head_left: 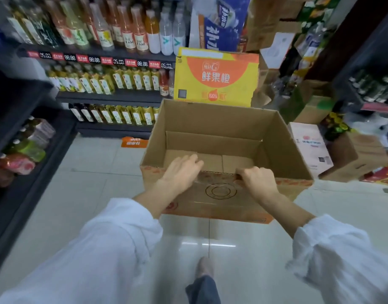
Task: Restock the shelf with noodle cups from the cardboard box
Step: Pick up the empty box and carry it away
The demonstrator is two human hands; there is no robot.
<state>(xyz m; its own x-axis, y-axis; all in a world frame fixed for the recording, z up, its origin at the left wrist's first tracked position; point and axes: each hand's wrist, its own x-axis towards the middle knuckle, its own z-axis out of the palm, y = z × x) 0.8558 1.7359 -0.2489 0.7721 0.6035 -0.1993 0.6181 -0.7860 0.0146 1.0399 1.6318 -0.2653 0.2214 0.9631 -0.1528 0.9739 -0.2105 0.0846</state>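
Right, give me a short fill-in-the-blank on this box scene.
1. The cardboard box holds ___ noodle cups.
2. The right hand grips the box's near ___.
3. The left hand lies over the same wall, fingers reaching ___ the box.
Missing: no; wall; into

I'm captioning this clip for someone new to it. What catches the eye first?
An open, empty cardboard box fills the centre, with both hands on its near wall: the left hand draped over the rim, the right hand gripping it. Behind it stands a bright yellow-orange carton, and bottles line the shelves at left.
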